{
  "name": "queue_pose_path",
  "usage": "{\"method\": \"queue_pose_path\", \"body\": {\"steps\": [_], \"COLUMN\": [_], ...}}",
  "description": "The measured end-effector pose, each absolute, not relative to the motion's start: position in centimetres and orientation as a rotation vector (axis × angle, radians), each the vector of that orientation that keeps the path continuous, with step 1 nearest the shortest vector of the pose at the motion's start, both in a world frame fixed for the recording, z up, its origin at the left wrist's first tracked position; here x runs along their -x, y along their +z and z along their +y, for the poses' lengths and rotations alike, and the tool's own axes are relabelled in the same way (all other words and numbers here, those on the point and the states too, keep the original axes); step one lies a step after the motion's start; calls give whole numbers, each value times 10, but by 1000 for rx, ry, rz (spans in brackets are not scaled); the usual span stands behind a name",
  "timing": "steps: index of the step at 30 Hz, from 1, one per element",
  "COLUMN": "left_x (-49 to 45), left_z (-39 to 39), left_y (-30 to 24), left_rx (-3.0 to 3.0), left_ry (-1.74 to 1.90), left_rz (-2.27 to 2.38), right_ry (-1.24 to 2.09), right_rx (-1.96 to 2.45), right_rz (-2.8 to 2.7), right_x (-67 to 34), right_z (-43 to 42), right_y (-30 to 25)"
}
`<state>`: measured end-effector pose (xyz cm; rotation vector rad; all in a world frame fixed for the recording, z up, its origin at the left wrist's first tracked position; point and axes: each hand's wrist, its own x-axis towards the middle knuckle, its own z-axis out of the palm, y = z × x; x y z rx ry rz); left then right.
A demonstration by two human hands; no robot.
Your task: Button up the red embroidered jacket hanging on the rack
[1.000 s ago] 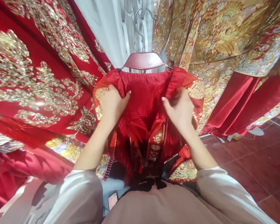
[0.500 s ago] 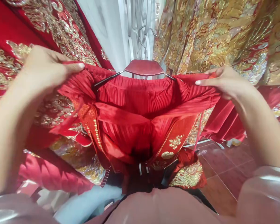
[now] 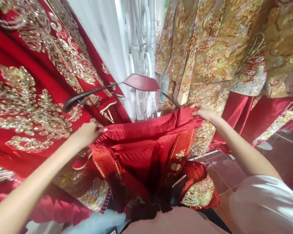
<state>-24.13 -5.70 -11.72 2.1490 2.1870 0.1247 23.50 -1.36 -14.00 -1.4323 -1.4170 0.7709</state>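
Note:
A red pleated skirt [image 3: 146, 146] with gold-embroidered panels hangs stretched between my two hands. My left hand [image 3: 86, 133] grips the left end of its waistband. My right hand [image 3: 205, 112] pinches the right end, close to the right arm of the hanger. The red hanger [image 3: 141, 83] with dark arms and a metal hook is tilted above the skirt; its left arm sticks out bare, free of the waistband. The skirt's lower part falls toward my body.
A red garment with heavy gold embroidery [image 3: 31, 94] hangs on the left. A gold brocade robe [image 3: 222, 48] with red lining hangs on the right. White curtain and a white ornate grille [image 3: 136, 39] are behind. Reddish floor tiles [image 3: 271, 156] lie at right.
Both hands have lowered with the waistband. The skirt has come off the hanger's left arm, which now juts out bare, and the hanger has tilted.

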Motion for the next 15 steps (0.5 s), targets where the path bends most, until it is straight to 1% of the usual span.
{"method": "queue_pose_path", "body": {"steps": [2, 4, 6, 8, 12, 15], "left_x": [240, 238, 235, 233, 234, 234], "left_z": [-62, -70, -80, -89, -97, -95], "left_y": [-142, -166, -184, -194, -189, -173], "left_rx": [-2131, -2116, -2130, -2141, -2123, -2089], "left_ry": [157, 181, 197, 200, 326, 397], "left_rz": [2013, 1844, 1708, 1628, 1620, 1727], "right_ry": [823, 989, 1219, 1378, 1513, 1466], "right_rx": [1529, 1584, 1520, 1436, 1315, 1200], "right_rz": [-1414, -1337, -1202, -1043, -852, -956], "right_x": [-228, -220, -211, -203, -196, -195], "right_z": [-17, -23, -31, -37, -41, -39], "right_y": [-162, -178, -186, -182, -157, -137]}}
